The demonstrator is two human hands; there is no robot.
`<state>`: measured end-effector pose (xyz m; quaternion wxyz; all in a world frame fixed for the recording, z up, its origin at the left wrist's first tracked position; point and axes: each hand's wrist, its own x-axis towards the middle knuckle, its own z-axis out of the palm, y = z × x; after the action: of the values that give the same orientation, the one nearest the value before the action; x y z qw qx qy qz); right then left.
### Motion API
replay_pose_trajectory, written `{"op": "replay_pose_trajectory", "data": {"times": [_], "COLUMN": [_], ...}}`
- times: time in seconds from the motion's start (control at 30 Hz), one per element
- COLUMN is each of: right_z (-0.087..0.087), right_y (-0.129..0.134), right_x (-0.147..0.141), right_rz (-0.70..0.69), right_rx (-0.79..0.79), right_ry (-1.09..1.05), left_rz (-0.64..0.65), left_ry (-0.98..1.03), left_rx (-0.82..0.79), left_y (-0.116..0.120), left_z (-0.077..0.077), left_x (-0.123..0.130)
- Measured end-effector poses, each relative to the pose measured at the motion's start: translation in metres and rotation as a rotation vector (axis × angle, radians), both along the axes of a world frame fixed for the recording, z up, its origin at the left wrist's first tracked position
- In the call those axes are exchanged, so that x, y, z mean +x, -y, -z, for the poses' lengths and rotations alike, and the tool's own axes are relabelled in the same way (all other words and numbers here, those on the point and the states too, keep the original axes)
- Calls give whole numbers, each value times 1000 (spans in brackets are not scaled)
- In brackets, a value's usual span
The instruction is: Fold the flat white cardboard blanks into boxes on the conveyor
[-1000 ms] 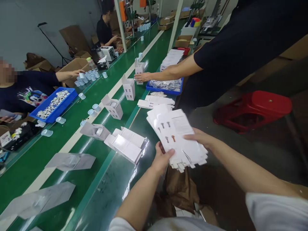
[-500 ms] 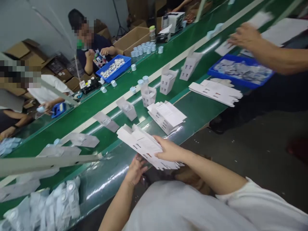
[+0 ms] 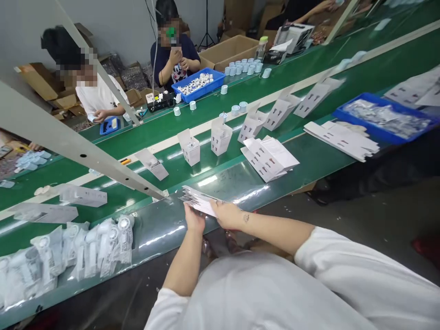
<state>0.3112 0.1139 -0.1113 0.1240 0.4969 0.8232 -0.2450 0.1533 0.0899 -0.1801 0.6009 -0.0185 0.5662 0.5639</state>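
Observation:
My left hand [image 3: 194,218] and my right hand [image 3: 228,214] both grip a stack of flat white printed cartons [image 3: 199,200], held nearly edge-on just above the near green conveyor belt [image 3: 220,181]. Beyond my hands lies a looser pile of flat cartons [image 3: 270,158]. Several white cartons stand partly folded on the belt, the closest [image 3: 190,146] with dark printed shapes on its side. Clear bagged items [image 3: 79,250] lie in a row to the left of my hands.
A grey perforated metal beam [image 3: 68,142] crosses the left side above the belts. A blue tray of silvery packets [image 3: 381,119] sits at right beside another carton stack [image 3: 340,141]. Across the far belt, two seated co-workers [image 3: 172,55] [image 3: 96,94] work among cardboard boxes, near a blue tray [image 3: 194,87].
My hands have lowered the carton stack and turned it edge-on, close to the belt. The view has swung left, and the standing person's arm at right has left the picture.

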Motion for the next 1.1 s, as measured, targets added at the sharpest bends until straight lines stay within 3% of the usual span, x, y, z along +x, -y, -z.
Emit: {"op": "replay_pose_trajectory", "data": {"times": [0.1,0.23,0.37,0.47,0.57,0.63,0.77,0.87,0.93,1.03,1.07,1.1], "right_z": [-2,4,13,15,21,28,42,39,27,1,-6,-11], "right_y": [-1,-22,-33,-18,6,18,21,22,28,34,31,25], "right_x": [2,9,16,19,11,1,-5,20,47,78,81,78], "right_rz": [110,320,535,621,626,628,680,706,610,161,27,-40], "right_rx": [5,-26,-107,-208,-308,-409,-653,-695,-831,-1239,-1296,-1255], "right_ry": [-17,-85,-261,-520,-766,-907,-1100,-1070,-985,-728,-666,-641], "left_rz": [-7,21,152,284,439,520,679,758,774,763,757,749], "left_ry": [7,-29,31,126,136,-46,-693,-952,-932,-854,-848,-848], "left_rx": [-14,-138,-134,1,189,265,244,376,472,508,505,500], "left_y": [8,26,44,53,54,50,35,20,11,2,1,1], "left_z": [0,10,18,8,-13,-31,-64,-70,-60,-33,-24,-15], "left_x": [-18,-46,-28,-10,-16,-32,-69,-88,-97,-105,-107,-109]}}
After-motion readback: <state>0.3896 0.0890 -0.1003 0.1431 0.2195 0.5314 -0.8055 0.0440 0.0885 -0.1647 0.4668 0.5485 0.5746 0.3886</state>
